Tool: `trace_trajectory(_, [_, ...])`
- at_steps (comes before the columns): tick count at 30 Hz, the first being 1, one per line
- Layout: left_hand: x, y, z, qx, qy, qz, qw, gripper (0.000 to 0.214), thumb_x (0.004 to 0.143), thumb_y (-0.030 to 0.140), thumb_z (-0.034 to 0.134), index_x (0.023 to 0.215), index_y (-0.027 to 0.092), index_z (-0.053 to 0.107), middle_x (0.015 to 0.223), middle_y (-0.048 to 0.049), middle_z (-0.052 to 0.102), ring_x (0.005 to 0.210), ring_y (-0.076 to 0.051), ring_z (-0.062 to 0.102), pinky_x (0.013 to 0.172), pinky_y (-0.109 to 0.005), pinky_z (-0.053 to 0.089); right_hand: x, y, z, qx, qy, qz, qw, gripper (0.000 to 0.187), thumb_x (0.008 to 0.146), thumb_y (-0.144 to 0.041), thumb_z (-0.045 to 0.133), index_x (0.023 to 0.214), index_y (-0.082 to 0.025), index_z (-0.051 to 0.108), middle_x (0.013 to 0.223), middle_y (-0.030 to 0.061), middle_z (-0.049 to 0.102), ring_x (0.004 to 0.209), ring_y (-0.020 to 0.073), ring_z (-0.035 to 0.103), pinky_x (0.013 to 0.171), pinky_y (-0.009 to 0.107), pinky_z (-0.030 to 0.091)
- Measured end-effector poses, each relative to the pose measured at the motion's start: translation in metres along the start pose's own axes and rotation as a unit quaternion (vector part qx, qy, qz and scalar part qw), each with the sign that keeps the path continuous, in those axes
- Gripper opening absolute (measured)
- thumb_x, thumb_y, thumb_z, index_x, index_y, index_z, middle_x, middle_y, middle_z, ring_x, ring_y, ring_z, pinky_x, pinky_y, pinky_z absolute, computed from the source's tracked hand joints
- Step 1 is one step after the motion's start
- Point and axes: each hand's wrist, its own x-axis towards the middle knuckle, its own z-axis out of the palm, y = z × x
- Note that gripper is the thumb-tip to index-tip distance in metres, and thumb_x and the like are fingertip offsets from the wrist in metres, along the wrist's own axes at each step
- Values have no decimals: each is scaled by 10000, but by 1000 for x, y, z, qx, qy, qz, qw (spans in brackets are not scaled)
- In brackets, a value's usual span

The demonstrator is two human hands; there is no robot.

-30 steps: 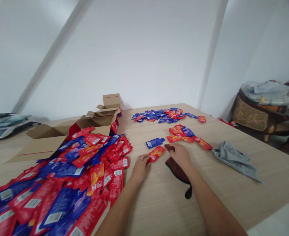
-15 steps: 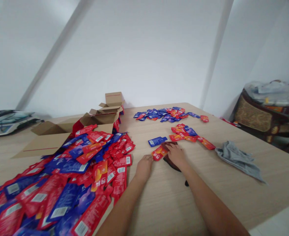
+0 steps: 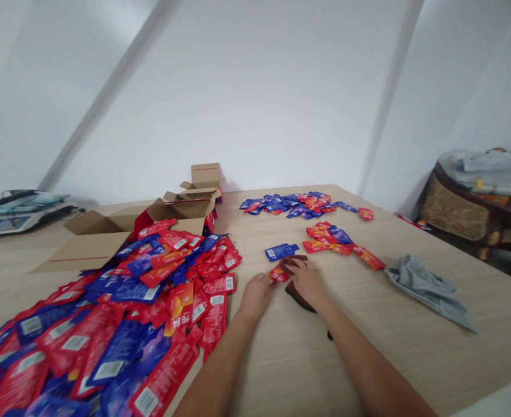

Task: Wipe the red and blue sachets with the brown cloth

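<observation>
My left hand [image 3: 255, 295] and my right hand [image 3: 306, 279] meet at mid-table over a red sachet [image 3: 278, 273] and a dark brown pouch [image 3: 299, 294]. The left fingers pinch the sachet's near edge. The right hand lies on the pouch's mouth, fingers curled at the sachet's other end; the sachet looks partly tucked into the pouch. A lone blue sachet [image 3: 280, 251] lies just beyond them. A big heap of red and blue sachets [image 3: 120, 313] spreads to the left.
Open cardboard boxes [image 3: 168, 217] stand behind the heap. Smaller sachet groups lie at the far centre [image 3: 299, 204] and right of the hands [image 3: 338, 240]. A grey cloth [image 3: 429, 289] lies at right. A scale [image 3: 16, 208] sits far left, cluttered furniture [image 3: 477, 202] beyond the table.
The red sachet has moved right toward the brown pouch and is now largely covered by my right hand. Both hands have closed in on each other.
</observation>
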Motion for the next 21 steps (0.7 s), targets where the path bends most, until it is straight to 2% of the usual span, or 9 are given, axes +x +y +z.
trace_trajectory(2, [-2,-1,-1,-55,28,-37,997,269,885,278,359,801,176,593,854,-88,613,842,-184,571,792,-303,433,7,21,2,-8,10,61,998,457,824,-183,352,1219,-322,532,1325,20,440,1135,255,362,870,398,339])
trace_trajectory(4, [-5,-3,-1,-150,59,-96,982,280,880,351,359,775,181,555,817,-70,621,794,-179,593,749,-305,460,10,39,3,-8,25,94,995,442,823,-201,358,1203,-318,550,1310,19,458,1126,257,374,869,397,350])
trace_trajectory(6, [-6,-6,0,-280,73,-171,942,300,877,405,330,769,185,504,732,-45,629,694,-173,618,664,-308,490,12,50,4,5,48,109,993,445,821,-204,356,1210,-303,549,1308,16,462,1127,247,382,888,384,349])
trace_trajectory(8, [-4,-10,3,-396,63,-235,885,301,875,424,299,775,191,461,661,-24,632,582,-165,622,568,-301,498,12,53,2,30,85,111,990,469,823,-185,330,1241,-268,526,1307,19,462,1133,227,388,923,365,335])
trace_trajectory(9, [-3,-11,5,-435,51,-257,862,295,871,425,300,778,190,451,645,-22,637,541,-161,619,531,-293,494,11,52,0,46,108,104,988,483,822,-171,314,1256,-249,511,1309,20,459,1137,215,389,944,352,324])
trace_trajectory(11, [0,-12,9,-466,22,-287,837,295,856,430,332,765,178,456,614,-27,642,468,-147,602,463,-262,469,7,42,-7,76,153,74,982,506,817,-148,293,1279,-229,484,1320,18,443,1154,199,380,979,335,301])
trace_trajectory(14, [4,-11,13,-456,-22,-307,835,287,816,417,425,745,148,495,540,-31,626,394,-129,568,397,-220,424,-6,6,-12,98,166,-6,981,513,817,-152,313,1300,-257,450,1340,8,417,1185,198,352,1012,349,267])
trace_trajectory(18, [3,-9,14,-425,1,-297,855,163,761,293,507,739,135,543,472,-1,587,368,-115,541,379,-197,399,-26,-48,-2,68,50,-136,987,515,823,-189,393,1321,-318,408,1357,6,407,1202,221,330,1007,381,245])
trace_trajectory(21, [2,-13,12,-417,-12,-311,854,114,751,235,481,702,148,535,429,21,551,343,-104,517,363,-185,381,-22,-49,3,26,1,-98,995,498,833,-210,396,1323,-296,404,1374,39,388,1200,254,321,958,420,276])
